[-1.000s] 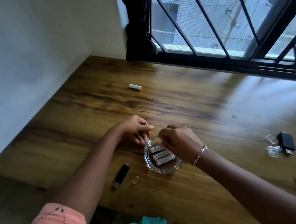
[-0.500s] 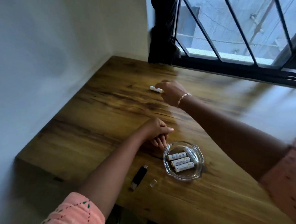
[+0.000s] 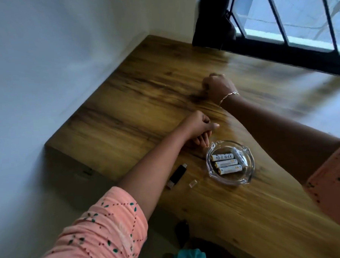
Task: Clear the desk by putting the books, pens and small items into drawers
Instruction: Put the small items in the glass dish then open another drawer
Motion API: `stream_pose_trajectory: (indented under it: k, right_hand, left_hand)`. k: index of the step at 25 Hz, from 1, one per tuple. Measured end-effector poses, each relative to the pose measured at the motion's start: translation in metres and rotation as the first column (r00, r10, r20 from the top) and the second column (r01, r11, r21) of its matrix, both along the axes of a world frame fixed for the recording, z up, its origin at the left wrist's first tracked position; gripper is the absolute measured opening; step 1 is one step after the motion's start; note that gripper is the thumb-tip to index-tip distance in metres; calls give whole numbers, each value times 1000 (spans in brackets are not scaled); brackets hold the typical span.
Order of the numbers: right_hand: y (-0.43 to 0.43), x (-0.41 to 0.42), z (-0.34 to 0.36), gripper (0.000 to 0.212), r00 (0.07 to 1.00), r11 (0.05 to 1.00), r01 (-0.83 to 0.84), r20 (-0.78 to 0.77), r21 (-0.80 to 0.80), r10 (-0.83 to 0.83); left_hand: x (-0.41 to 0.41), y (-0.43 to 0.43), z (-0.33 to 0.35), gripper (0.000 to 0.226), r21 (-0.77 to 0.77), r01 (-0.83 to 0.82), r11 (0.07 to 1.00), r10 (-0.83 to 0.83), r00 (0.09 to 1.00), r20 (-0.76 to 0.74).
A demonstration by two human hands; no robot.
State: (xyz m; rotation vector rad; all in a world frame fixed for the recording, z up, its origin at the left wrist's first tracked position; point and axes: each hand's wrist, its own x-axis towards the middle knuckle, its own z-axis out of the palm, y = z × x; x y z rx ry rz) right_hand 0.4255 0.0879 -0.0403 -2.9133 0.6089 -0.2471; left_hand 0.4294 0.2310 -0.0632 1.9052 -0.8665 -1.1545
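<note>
A glass dish (image 3: 235,179) sits on the wooden bench (image 3: 137,114) near its front edge and holds four white batteries (image 3: 225,162). Three lie side by side and the fourth lies slantwise across their right ends. The topmost battery shows a CE mark among small grey symbols; the print on the others is too small to read.

The left hand (image 3: 199,127) rests on the bench just beside the dish's far rim, its fingers loosely bent downward, its thumb out, and nothing in it. The right hand (image 3: 219,87) is farther back on the bench and blurred. It is curled into a fist, and what it holds, if anything, cannot be seen. A thin chain bracelet (image 3: 228,96) circles its wrist.

Left of the dish lie a black USB stick (image 3: 177,175) and, just beside it, a small clear cap (image 3: 193,183).
</note>
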Motion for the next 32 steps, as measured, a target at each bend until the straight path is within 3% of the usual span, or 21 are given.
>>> stream_pose_trajectory:
  k: [2, 5, 9, 12, 14, 18, 20, 28, 32]
  right_hand:
    - [9, -27, 10, 26, 991, 992, -31, 132, 119, 15]
    - [22, -88, 21, 26, 908, 932, -359, 249, 45, 337]
    - [38, -144, 17, 14, 694, 707, -697, 133, -123, 708]
    - [40, -151, 10, 21, 577, 578, -789, 68, -208, 814]
    - [41, -154, 7, 12, 550, 546, -809, 48, -218, 834]
    - [52, -164, 5, 24, 550, 547, -824, 21, -149, 835]
    - [58, -167, 5, 19, 559, 561, -822, 45, -93, 828]
    - [68, -185, 9, 31, 753, 763, -646, 159, -8, 639]
    - [76, -201, 11, 30, 869, 892, -450, 255, 48, 424]
  left_hand:
    - [0, 7, 3, 31, -20, 19, 1000, -19, 1000, 2]
    - [5, 21, 8, 26, -48, 56, 997, -57, 998, -15]
    - [-6, 29, 13, 22, -46, 91, 995, -89, 995, 46]
    - [-21, 29, 15, 22, -10, 102, 995, -100, 988, 120]
    - [-30, 34, 17, 26, -1, 79, 997, -78, 988, 135]
    - [-45, 48, 19, 42, -1, 6, 1000, -6, 991, 136]
    - [-52, 52, 17, 48, 28, -22, 999, 15, 976, 219]
    - [-76, 68, 16, 45, -85, -148, 985, 169, 909, 382]
    - [-93, 83, 19, 43, -248, -287, 925, 359, 874, 328]
